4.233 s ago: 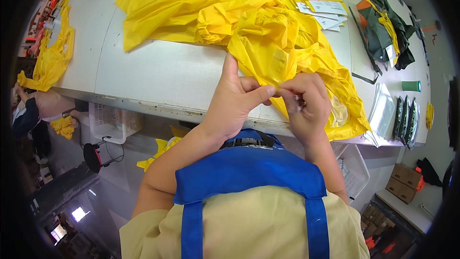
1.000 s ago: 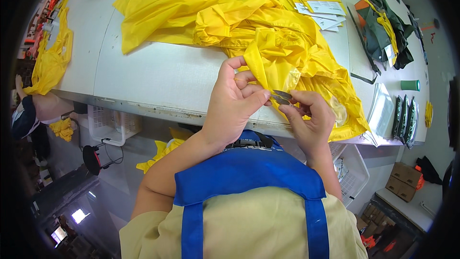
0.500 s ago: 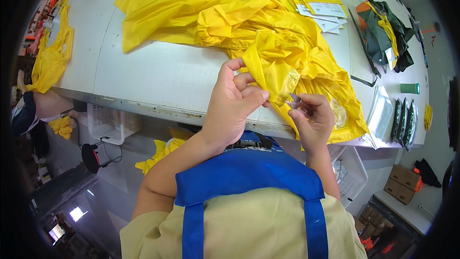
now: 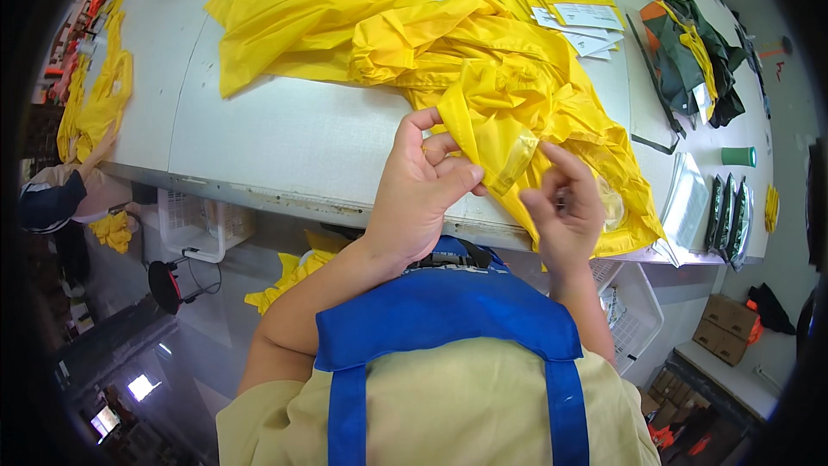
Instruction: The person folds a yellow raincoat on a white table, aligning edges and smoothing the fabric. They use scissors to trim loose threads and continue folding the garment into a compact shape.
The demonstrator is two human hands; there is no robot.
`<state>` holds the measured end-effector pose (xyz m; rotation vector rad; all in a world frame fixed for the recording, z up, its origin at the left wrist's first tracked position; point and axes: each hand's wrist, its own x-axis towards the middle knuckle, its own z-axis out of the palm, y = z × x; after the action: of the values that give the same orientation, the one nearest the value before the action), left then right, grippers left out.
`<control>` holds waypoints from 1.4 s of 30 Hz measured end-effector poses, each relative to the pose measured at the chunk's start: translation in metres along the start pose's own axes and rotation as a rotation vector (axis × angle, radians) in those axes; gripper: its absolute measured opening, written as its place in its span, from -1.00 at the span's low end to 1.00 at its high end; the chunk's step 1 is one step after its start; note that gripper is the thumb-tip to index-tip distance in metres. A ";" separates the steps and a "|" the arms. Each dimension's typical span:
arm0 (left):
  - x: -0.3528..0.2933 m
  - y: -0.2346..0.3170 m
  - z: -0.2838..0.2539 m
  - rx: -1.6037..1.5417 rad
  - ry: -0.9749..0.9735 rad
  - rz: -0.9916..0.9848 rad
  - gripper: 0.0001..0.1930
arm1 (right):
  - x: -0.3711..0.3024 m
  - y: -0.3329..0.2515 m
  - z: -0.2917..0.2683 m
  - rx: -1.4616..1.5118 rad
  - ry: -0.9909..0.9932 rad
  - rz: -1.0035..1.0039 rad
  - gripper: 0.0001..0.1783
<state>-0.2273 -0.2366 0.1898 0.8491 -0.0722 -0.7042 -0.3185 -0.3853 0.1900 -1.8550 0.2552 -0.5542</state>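
Note:
A yellow garment [image 4: 492,39] of thin, shiny cloth lies bunched across the table in front of me. My left hand [image 4: 423,177] pinches a hemmed edge of it between thumb and fingers, holding that corner up over the table's near edge. A translucent strip [image 4: 519,155] runs across the raised corner. To its right is my right hand [image 4: 565,198], index finger stretched toward the strip and thumb apart. The other fingers of that hand curl around something small and dark that glints; most of it is hidden.
Folded yellow pieces with white cards [image 4: 586,22] lie at the far side. On the right are a dark green and orange bag [image 4: 686,60], a green cylinder [image 4: 738,156] and clear plastic packets [image 4: 686,198]. White crates [image 4: 203,223] stand below the table. A person [image 4: 65,194] is at the left.
My right hand has drawn back slightly from the cloth edge, its index finger now extended upward. The small metal tip seen between its fingers no longer shows there. My left hand keeps its pinch.

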 end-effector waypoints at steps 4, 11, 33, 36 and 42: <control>0.002 -0.001 -0.002 0.015 -0.016 0.018 -0.42 | 0.016 -0.005 0.007 -0.255 -0.101 -0.275 -0.59; 0.006 -0.005 -0.006 0.063 0.043 0.017 -0.38 | 0.014 -0.010 0.005 0.370 -0.113 0.130 -0.94; 0.006 -0.012 -0.033 1.267 -0.084 0.416 -0.55 | 0.012 0.048 0.017 0.898 -0.065 0.662 -0.39; 0.000 -0.019 -0.034 1.382 -0.308 0.751 -0.61 | 0.028 0.054 0.029 0.202 -0.106 0.490 -0.54; 0.020 -0.007 -0.057 1.253 -0.770 0.652 -0.79 | 0.074 0.069 -0.011 -0.399 -0.721 0.495 -0.53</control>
<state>-0.1974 -0.2136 0.1421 1.5621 -1.5398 -0.2555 -0.2535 -0.4505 0.1467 -2.1398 0.3340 0.5427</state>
